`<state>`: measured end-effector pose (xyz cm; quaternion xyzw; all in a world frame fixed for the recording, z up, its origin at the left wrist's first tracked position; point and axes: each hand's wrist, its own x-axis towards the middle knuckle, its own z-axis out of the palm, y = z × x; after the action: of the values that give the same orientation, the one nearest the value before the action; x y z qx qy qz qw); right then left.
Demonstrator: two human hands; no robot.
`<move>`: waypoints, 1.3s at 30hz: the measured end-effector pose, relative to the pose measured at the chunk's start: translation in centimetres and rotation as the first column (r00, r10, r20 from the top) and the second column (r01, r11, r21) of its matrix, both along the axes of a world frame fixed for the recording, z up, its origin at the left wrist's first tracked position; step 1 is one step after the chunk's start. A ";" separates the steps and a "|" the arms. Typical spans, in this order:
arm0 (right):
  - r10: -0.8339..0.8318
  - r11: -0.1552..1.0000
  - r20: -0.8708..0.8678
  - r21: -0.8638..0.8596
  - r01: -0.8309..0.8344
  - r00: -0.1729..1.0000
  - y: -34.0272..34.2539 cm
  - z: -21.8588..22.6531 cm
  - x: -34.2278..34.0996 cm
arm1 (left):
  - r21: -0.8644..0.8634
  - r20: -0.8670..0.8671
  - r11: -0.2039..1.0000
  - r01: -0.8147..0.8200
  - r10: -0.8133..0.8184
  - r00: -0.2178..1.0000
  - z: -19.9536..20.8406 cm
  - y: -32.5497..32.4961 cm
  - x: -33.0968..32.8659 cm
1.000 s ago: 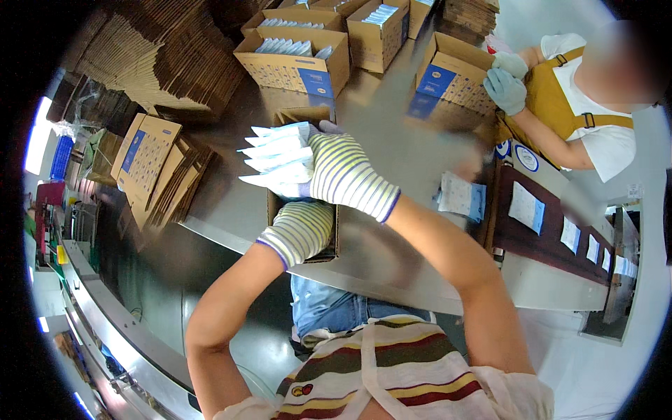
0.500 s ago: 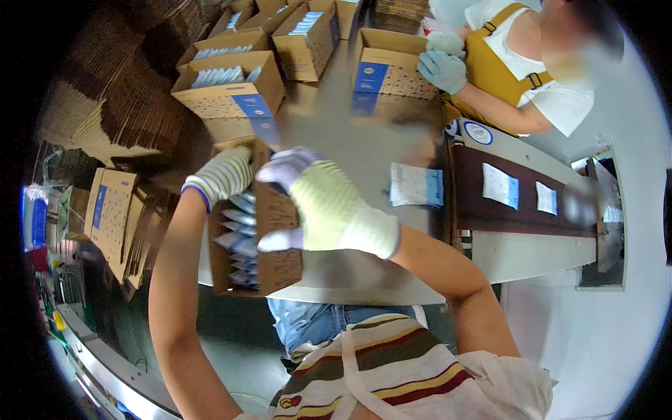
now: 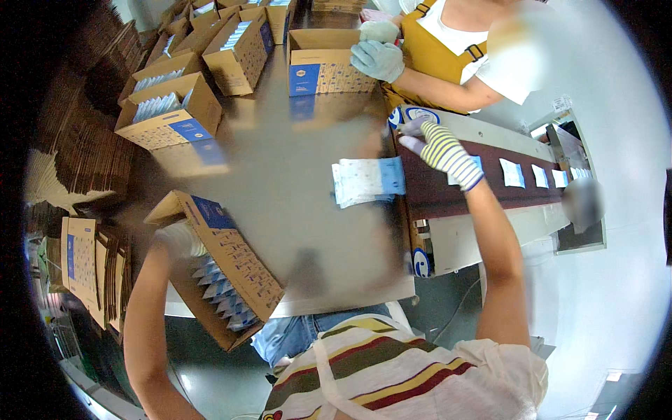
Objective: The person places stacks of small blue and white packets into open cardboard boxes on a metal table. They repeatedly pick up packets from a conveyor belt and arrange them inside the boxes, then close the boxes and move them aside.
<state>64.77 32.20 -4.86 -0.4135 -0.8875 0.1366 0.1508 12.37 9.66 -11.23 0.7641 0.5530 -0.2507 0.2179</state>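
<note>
One open carton (image 3: 241, 262), packets (image 3: 222, 292) inside; left hand (image 3: 180, 240) grip unclear; right hand (image 3: 439, 150) grip spread

Left hand (image 3: 180, 240) blurred, fingers indistinct; far carton (image 3: 278, 22) cut off.

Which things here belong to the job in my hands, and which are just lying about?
Part of the job:
left hand, at the open carton
right hand, over the belt
loose packets beside the belt

Seemingly just lying about:
flattened cartons
packet-filled cartons at the back
</note>
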 end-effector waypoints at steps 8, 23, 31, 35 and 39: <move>0.215 0.976 0.442 -0.125 -0.178 0.871 3.7 0.6 1.4 | 0.260 0.438 0.965 -0.035 -0.085 0.895 3.0 -3.1 3.4; 0.459 0.771 0.452 -0.630 -0.091 0.765 -1.8 -5.5 -9.3 | 0.328 0.434 0.941 -0.087 -0.068 0.898 4.6 -3.5 5.0; 0.308 0.839 0.295 -0.533 -0.111 0.905 -17.6 -3.4 -15.5 | 0.247 0.426 0.961 -0.123 0.006 0.905 1.5 -2.9 5.0; 0.150 0.639 -0.639 -0.519 -0.567 0.754 -14.9 -0.1 -19.0 | 0.171 0.359 0.965 -0.197 0.125 0.925 0.9 -2.6 5.4; -0.096 0.443 -0.904 -0.414 -0.796 0.417 -16.4 7.7 -27.3 | 0.169 0.222 0.972 -0.161 0.121 0.967 3.1 -1.6 7.4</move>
<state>37.49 15.84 2.85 -0.0733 -0.5899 0.7443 0.3044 19.79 8.08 -8.17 0.7619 0.6009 -0.0997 0.2203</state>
